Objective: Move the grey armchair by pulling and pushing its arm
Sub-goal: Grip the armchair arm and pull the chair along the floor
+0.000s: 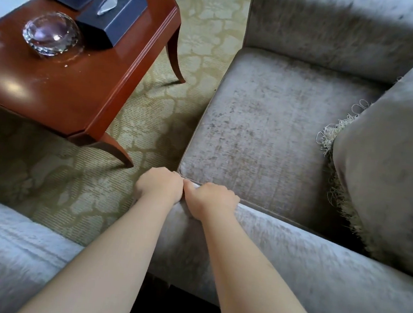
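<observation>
Now your left hand (159, 184) and right hand (212, 199), fingers curled, grip the front end of the armchair's arm (293, 244); it runs toward lower right.

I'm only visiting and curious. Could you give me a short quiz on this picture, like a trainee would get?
1. True or false: only the right hand grips the armchair's arm.
2. What lies on the seat? A: a fringed cushion. B: a book. C: a laptop.
3. Fill in: the tissue box stands on the ___.

Key:
1. False. The left hand grips it too.
2. A.
3. wooden table.
</observation>
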### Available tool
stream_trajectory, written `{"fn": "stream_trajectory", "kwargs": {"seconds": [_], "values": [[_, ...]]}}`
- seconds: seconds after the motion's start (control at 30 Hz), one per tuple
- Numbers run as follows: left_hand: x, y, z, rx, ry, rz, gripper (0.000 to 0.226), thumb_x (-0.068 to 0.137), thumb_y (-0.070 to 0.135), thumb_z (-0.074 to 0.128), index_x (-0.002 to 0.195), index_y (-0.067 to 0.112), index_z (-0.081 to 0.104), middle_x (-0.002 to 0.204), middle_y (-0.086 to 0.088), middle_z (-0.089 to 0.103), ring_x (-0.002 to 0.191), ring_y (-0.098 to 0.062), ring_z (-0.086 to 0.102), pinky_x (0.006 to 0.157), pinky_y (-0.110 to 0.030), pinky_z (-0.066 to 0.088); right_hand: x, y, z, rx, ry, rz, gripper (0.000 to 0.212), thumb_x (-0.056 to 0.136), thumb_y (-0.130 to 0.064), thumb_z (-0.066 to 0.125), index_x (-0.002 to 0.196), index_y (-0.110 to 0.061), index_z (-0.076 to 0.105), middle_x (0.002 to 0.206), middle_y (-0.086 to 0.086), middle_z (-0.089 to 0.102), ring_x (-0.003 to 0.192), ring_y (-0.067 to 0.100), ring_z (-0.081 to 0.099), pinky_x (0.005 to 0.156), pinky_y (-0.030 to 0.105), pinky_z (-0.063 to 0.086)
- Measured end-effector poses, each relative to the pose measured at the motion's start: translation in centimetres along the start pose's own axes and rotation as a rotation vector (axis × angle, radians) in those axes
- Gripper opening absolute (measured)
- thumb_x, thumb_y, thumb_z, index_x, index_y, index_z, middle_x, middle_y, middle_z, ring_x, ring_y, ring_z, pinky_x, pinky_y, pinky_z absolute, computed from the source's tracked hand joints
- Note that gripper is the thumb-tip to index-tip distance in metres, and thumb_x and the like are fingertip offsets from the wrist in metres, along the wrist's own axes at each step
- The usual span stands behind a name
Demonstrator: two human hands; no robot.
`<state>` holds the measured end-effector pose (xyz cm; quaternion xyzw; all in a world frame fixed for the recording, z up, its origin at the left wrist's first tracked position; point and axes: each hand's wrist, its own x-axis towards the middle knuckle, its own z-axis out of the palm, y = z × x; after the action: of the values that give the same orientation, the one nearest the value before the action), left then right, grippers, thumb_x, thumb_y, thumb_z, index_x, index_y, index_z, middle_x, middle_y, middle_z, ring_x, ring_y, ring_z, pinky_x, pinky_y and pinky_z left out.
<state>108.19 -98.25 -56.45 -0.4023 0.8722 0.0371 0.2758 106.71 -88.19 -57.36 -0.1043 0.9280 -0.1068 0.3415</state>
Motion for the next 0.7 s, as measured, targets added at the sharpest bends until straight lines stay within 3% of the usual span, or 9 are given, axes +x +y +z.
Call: {"fn": "stream_trajectory", "kwargs": {"seconds": [0.2,0.37,0.47,0.57,0.7], "values": [[-0.8,-0.5,0.2,0.149,-0.052,0.074,0.042,0.09,0.025,0.041,0.126,0.009,0.056,0.132,-0.011,0.052,0.12,-0.031,0.051,0.087,-0.039,0.046,-1.1,0.8,0.2,-0.031,0.031,-0.047,0.071,0.092,-0.059,0.017,0.111,-0.011,0.065,0.113,0.012,0.064,0.108,0.031,0.055,0.086,0.041,0.031],[-0.2,-0.6,-0.2,0.333,-0.107,0.151,0.044,0.091,0.019,0.035,0.13,0.013,0.053,0.137,-0.009,0.049,0.123,-0.032,0.046,0.089,-0.044,0.044,-1.2,1.3,0.0,-0.022,0.016,-0.114,0.072,0.091,-0.062,0.019,0.115,-0.01,0.062,0.117,0.013,0.063,0.109,0.03,0.055,0.086,0.04,0.032],[-0.1,0.4,-1.1,0.413,-0.151,0.091,0.047,0.089,0.021,0.035,0.134,0.015,0.049,0.14,-0.01,0.044,0.126,-0.032,0.043,0.099,-0.048,0.037,-1.7,4.2,-1.0,0.042,-0.019,-0.168,0.068,0.091,-0.061,0.022,0.117,-0.01,0.059,0.12,0.014,0.06,0.112,0.031,0.054,0.09,0.041,0.036],[-1.0,3.8,-1.7,0.388,-0.095,0.065,0.054,0.094,0.04,0.027,0.137,0.012,0.043,0.142,-0.011,0.04,0.128,-0.031,0.04,0.106,-0.044,0.026,-2.6,11.0,-2.3,0.057,-0.013,-0.079,0.063,0.095,-0.057,0.022,0.113,-0.011,0.06,0.12,0.014,0.058,0.113,0.031,0.053,0.09,0.04,0.039],[-6.3,12.8,0.8,0.324,-0.226,0.404,0.057,0.094,0.047,0.028,0.134,0.012,0.047,0.141,-0.013,0.044,0.127,-0.032,0.043,0.103,-0.041,0.033,-5.2,24.0,-4.6,0.048,-0.014,0.222,0.056,0.095,-0.056,0.025,0.104,-0.016,0.063,0.113,0.009,0.063,0.106,0.029,0.057,0.083,0.036,0.043]]}}
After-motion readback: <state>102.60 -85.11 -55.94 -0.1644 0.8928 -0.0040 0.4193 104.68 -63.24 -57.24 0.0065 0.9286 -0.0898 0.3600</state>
